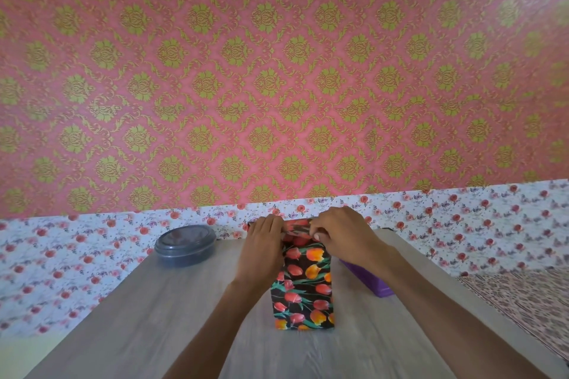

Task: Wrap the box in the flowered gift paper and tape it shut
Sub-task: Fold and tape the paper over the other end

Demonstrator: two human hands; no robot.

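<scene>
Box (303, 286) seems upright, long axis vertical, left hand (263, 243) and right hand (341, 232) fingers pinching top paper (297, 229).

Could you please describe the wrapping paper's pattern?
Black gift paper with red-orange tulips, green leaves; head view.
</scene>
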